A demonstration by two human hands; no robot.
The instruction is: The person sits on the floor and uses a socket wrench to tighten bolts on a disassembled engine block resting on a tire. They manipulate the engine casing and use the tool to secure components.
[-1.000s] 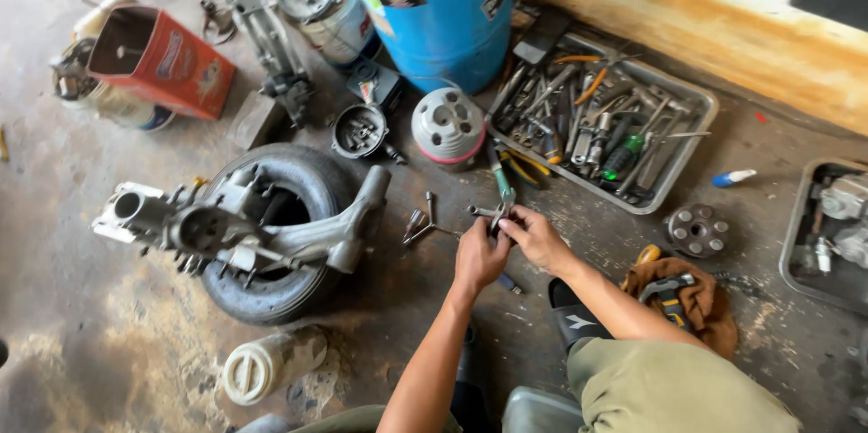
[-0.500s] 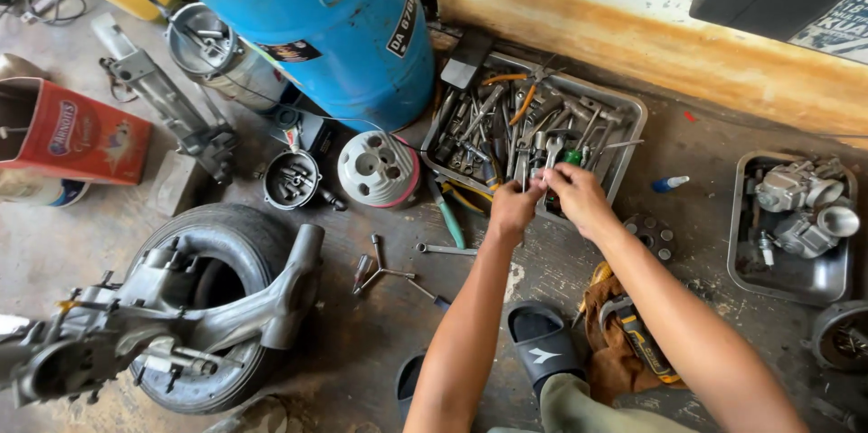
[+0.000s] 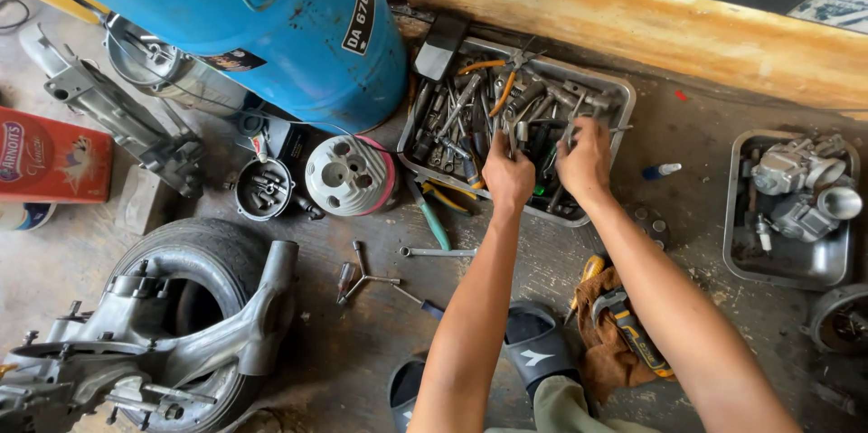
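Hands dig into a metal tool tray (image 3: 622, 97) set against the wall beside a blue drum (image 3: 271, 26): left hand (image 3: 508, 176) and right hand (image 3: 585, 162) curl among its wrenches and pliers (image 3: 470, 108), grip unclear. Right of it, 1 smaller tray (image 3: 734, 216) holds a carburetor (image 3: 796, 182).

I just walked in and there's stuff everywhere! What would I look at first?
First, the big blue drum at the top left, standing on the floor. Next, both hands, left hand and right hand, digging in the metal tool tray beside it. Then the tyre at bottom left, with a grey engine casing lying on it.
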